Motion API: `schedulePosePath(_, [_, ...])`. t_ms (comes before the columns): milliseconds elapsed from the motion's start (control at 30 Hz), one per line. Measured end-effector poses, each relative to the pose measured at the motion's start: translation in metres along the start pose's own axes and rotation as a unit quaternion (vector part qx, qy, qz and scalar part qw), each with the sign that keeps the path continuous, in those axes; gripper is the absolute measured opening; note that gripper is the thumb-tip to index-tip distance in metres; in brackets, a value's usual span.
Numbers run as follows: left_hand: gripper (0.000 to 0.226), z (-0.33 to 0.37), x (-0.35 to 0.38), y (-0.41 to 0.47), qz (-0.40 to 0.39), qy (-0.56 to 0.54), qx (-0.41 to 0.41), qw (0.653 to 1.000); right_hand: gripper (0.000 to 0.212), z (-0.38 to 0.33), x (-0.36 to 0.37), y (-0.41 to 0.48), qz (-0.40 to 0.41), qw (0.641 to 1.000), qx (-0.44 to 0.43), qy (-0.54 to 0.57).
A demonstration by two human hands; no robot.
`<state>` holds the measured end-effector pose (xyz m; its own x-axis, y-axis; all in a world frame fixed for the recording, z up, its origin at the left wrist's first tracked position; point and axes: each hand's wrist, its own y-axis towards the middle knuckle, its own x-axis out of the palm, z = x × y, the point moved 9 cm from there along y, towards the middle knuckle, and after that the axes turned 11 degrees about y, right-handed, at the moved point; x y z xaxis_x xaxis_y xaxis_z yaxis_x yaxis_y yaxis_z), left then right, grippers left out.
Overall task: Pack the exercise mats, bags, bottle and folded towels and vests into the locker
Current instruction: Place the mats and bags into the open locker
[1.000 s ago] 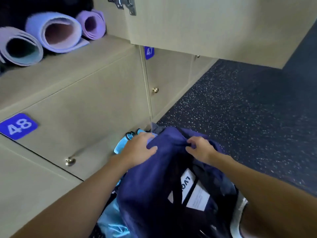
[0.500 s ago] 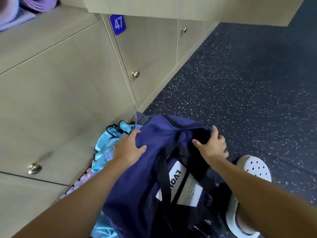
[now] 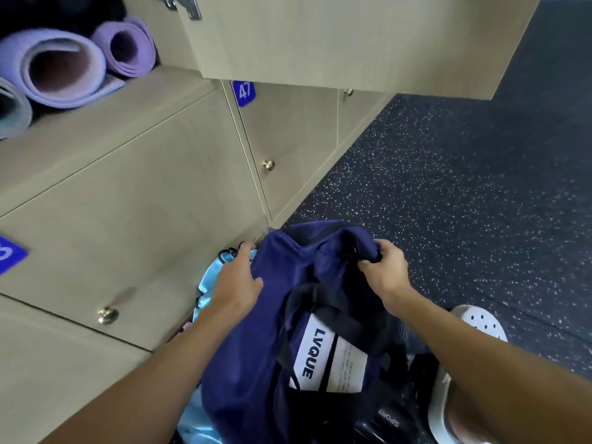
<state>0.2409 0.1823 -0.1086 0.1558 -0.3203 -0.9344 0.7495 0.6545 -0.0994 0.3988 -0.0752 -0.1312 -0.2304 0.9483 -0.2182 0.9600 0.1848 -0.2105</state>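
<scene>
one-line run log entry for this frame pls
left hand: grips navy bag side | right hand: pinches bag top | bag: not yet in open locker | rolled mats: in locker | light-blue fabric: beside bag

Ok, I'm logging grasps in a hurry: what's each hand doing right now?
Left hand: clasps the navy bag on its left side, thumb on top.
Right hand: fingers curled round the bag's top fabric.
</scene>
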Motion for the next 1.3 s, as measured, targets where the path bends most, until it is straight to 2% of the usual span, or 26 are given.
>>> schedulePosePath(133, [0.020, -0.030, -0.027, -0.010, -0.041, -0.006, -0.066, 0.997, 0.029, -0.041, 0.009, -0.022, -0.027, 0.998, -0.050, 0.038])
schedulePosePath(200, [0.030, -0.046, -0.031, -0.018, -0.055, -0.066, -0.077, 0.993, 0.027, -0.058, 0.013, -0.033, -0.043, 0.996, -0.063, 0.051])
schedulePosePath(267, [0.021, -0.055, -0.038, -0.030, -0.042, -0.149, -0.079, 0.985, 0.027, -0.073, 0.017, -0.042, -0.058, 0.994, -0.066, 0.069])
schedulePosePath(333, [0.019, -0.050, -0.055, -0.042, 0.008, -0.212, -0.058, 0.976, 0.027, -0.089, 0.019, -0.052, -0.064, 0.991, -0.064, 0.102])
schedulePosePath(433, [0.036, -0.018, -0.095, -0.058, 0.070, -0.264, 0.016, 0.962, 0.034, -0.127, 0.024, -0.070, -0.080, 0.982, -0.078, 0.150])
schedulePosePath(533, [0.037, 0.028, -0.143, -0.074, 0.117, -0.254, 0.124, 0.952, 0.044, -0.175, 0.038, -0.095, -0.122, 0.969, -0.093, 0.195])
schedulePosePath(633, [0.036, 0.056, -0.186, -0.088, 0.169, -0.240, 0.176, 0.940, 0.052, -0.223, 0.052, -0.125, -0.181, 0.944, -0.104, 0.256])
schedulePosePath(700, [0.030, 0.067, -0.210, -0.096, 0.173, -0.292, 0.177, 0.924, 0.055, -0.249, 0.062, -0.143, -0.234, 0.918, -0.092, 0.307])
schedulePosePath(767, [0.020, 0.078, -0.227, -0.105, 0.131, -0.378, 0.180, 0.899, 0.050, -0.270, 0.073, -0.162, -0.293, 0.883, -0.061, 0.361])
schedulePosePath(800, [0.032, 0.084, -0.234, -0.110, 0.106, -0.404, 0.196, 0.887, 0.044, -0.279, 0.079, -0.171, -0.320, 0.869, -0.049, 0.374])
schedulePosePath(867, [0.067, 0.093, -0.247, -0.120, 0.084, -0.401, 0.238, 0.880, 0.032, -0.294, 0.086, -0.187, -0.357, 0.857, -0.035, 0.371])
schedulePosePath(900, [0.074, 0.092, -0.254, -0.122, 0.095, -0.395, 0.245, 0.880, 0.028, -0.299, 0.089, -0.192, -0.369, 0.855, -0.034, 0.363])
schedulePosePath(1000, [0.060, 0.069, -0.279, -0.120, 0.191, -0.382, 0.208, 0.880, 0.026, -0.313, 0.096, -0.200, -0.395, 0.851, -0.044, 0.344])
schedulePosePath(1100, [0.036, 0.047, -0.298, -0.113, 0.263, -0.386, 0.139, 0.873, 0.043, -0.327, 0.103, -0.198, -0.405, 0.865, -0.089, 0.282])
schedulePosePath(1233, [0.031, 0.033, -0.314, -0.099, 0.274, -0.421, 0.083, 0.861, 0.050, -0.335, 0.119, -0.186, -0.398, 0.888, -0.141, 0.184])
schedulePosePath(1300, [0.030, 0.027, -0.320, -0.095, 0.280, -0.438, 0.064, 0.852, 0.048, -0.338, 0.122, -0.180, -0.381, 0.894, -0.200, 0.128])
